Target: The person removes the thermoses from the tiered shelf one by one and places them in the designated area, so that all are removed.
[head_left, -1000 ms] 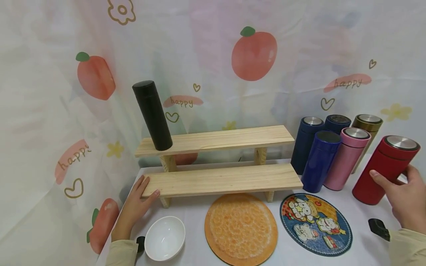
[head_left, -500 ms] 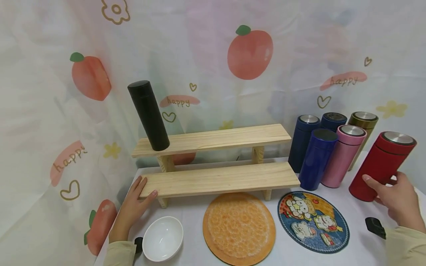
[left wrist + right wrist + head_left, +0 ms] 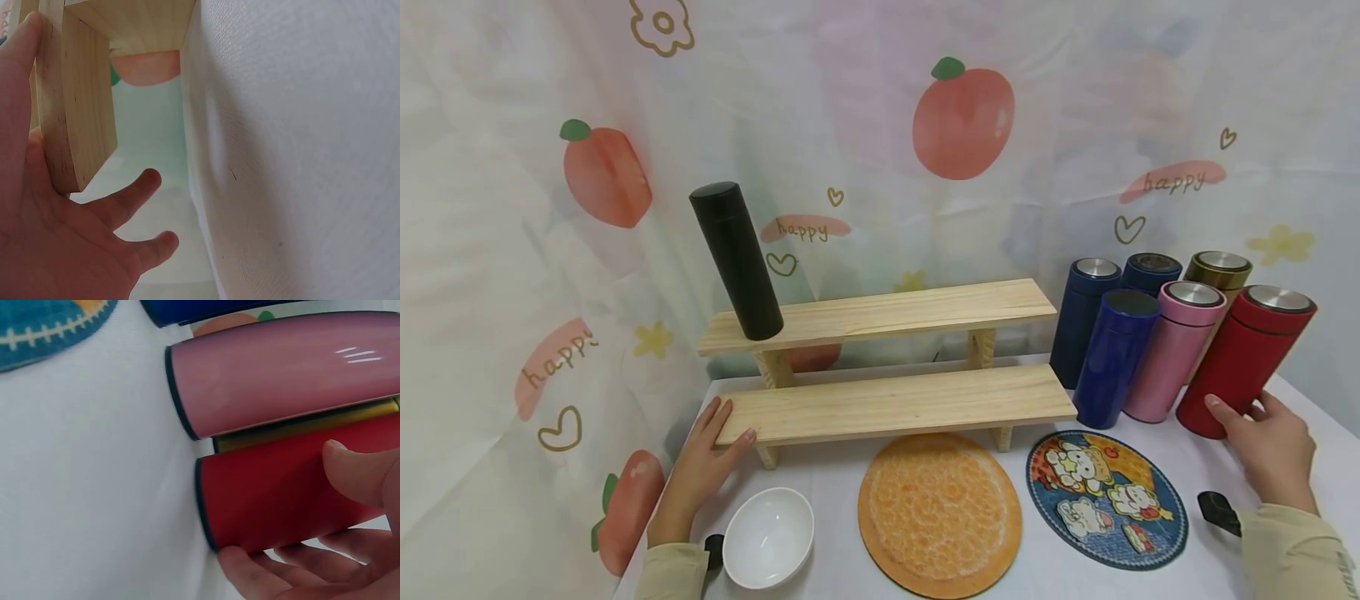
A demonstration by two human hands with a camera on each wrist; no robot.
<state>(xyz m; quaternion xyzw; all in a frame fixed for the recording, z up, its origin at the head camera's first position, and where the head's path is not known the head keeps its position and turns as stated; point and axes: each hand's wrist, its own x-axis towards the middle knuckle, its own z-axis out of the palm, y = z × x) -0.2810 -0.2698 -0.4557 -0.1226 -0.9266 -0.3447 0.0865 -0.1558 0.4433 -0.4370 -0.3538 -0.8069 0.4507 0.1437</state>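
Flasks stand bunched near the right edge of our table [image 3: 1157,454], and the step in hand, as we judge it, is taking hold of the red flask [image 3: 1243,360], which stands upright on the table just beside the pink flask [image 3: 1171,350] at the front of that cluster. Our right hand [image 3: 1266,446] is wrapped round its lower part: in the right wrist view the thumb lies across the red side and the fingers [image 3: 294,565] curl under and behind it, so the grip looks closed on the flask rather than merely resting. The base appears to sit on the table. We reckon the next move calls for a firm, level lift, clear of the pink flask and the gold flask [image 3: 1217,279] behind it, since they stand close enough to be knocked.

Our left hand [image 3: 703,467] lies spread and relaxed at the left end of the lower board of the wooden shelf [image 3: 895,404], thumb on the front edge, holding nothing, seemingly steadying it. One black flask [image 3: 736,260] already stands at the left end of the upper board.
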